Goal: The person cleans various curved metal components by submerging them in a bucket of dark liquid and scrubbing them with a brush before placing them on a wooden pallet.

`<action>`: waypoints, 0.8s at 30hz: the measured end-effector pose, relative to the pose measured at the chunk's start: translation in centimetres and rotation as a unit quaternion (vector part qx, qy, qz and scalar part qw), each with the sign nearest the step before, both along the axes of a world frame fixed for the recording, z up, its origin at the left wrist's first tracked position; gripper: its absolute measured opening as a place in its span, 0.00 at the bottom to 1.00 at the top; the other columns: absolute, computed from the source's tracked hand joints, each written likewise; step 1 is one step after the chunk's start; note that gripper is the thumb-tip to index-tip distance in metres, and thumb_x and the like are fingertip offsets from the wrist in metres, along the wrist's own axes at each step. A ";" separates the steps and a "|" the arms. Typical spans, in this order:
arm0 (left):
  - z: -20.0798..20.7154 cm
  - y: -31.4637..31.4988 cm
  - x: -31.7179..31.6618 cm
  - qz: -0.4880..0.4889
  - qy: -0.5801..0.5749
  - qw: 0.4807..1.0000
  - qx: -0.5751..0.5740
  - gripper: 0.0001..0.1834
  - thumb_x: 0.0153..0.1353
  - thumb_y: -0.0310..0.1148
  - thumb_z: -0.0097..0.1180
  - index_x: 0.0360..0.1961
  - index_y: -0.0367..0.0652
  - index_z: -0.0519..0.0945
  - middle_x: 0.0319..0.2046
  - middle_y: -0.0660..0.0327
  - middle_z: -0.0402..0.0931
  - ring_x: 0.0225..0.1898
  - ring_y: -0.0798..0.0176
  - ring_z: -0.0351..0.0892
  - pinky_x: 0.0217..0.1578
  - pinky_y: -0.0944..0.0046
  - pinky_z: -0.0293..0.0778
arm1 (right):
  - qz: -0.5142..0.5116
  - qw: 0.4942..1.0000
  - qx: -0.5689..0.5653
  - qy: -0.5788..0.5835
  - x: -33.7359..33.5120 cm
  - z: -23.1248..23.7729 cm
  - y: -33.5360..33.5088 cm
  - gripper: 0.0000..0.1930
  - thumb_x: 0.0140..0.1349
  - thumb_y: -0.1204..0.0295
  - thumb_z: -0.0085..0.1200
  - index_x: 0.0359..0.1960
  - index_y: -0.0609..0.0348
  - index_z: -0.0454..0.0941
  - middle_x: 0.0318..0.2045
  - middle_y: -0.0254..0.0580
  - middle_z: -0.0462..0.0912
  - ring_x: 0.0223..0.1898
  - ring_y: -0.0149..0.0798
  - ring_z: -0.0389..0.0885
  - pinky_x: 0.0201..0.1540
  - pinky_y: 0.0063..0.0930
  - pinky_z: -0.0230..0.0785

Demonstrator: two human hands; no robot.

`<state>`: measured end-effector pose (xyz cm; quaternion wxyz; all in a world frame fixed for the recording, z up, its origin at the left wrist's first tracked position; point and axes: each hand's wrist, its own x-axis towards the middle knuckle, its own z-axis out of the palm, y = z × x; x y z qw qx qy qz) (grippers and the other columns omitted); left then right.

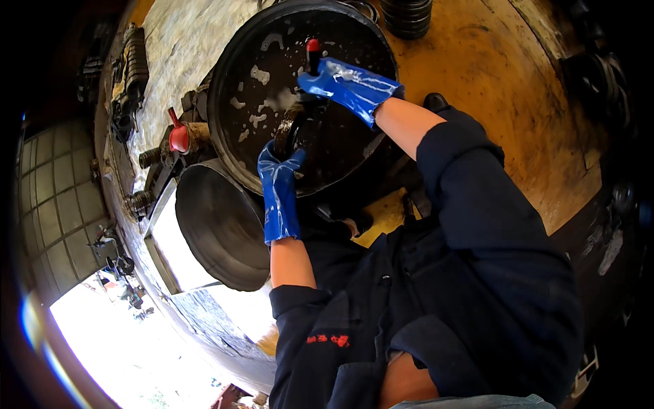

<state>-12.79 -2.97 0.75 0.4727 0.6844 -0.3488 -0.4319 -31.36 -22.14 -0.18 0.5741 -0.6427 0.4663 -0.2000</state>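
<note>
A wide, round black basin (225, 140) holds dark liquid with patches of pale foam. My left hand (278, 174), in a blue rubber glove, is closed on the near edge of a wet, dark, curved metal part (289, 129) over the basin. Farther back and to the right, my right hand (340, 82), gloved alike, is wrapped round a black-handled tool (313, 54) with a red end that points away from me. The tool's working end is blurred close to the metal part, so its kind cannot be made out.
A deep, empty-looking metal pan (221, 225) leans at the basin's near left. Beyond it lie a red-handled piece (179, 136) and dark threaded or coiled parts (150, 158). A coil spring assembly (134, 65) lies far left. Black coils (407, 17) stand at the back right on the stained yellow-brown floor (477, 75).
</note>
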 end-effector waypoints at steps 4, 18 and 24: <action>0.5 -0.9 -0.5 -0.019 -0.009 1.000 0.007 0.23 0.51 0.16 0.71 0.51 0.35 0.82 0.41 0.59 0.86 0.40 0.63 0.85 0.45 0.63 0.83 | -0.116 0.993 0.031 0.008 -1.0 -4.4 1.4 0.19 0.66 0.56 0.54 0.33 0.63 0.83 0.23 0.48 0.82 0.28 0.44 0.82 0.38 0.40 0.72; -0.6 -2.0 1.9 0.076 0.058 0.995 0.040 0.25 0.52 0.12 0.65 0.54 0.32 0.78 0.43 0.51 0.84 0.40 0.55 0.86 0.42 0.59 0.85 | 0.024 0.986 0.076 -0.147 -1.4 1.8 3.1 0.16 0.67 0.56 0.56 0.37 0.58 0.83 0.25 0.40 0.81 0.30 0.35 0.77 0.41 0.33 0.70; -2.9 0.1 8.7 0.015 -0.032 0.998 -0.061 0.26 0.51 0.17 0.68 0.54 0.36 0.81 0.45 0.59 0.85 0.39 0.63 0.84 0.42 0.61 0.84 | 0.148 0.969 -0.012 -0.196 6.1 3.3 6.7 0.14 0.67 0.55 0.58 0.36 0.54 0.82 0.26 0.36 0.81 0.31 0.32 0.76 0.40 0.33 0.70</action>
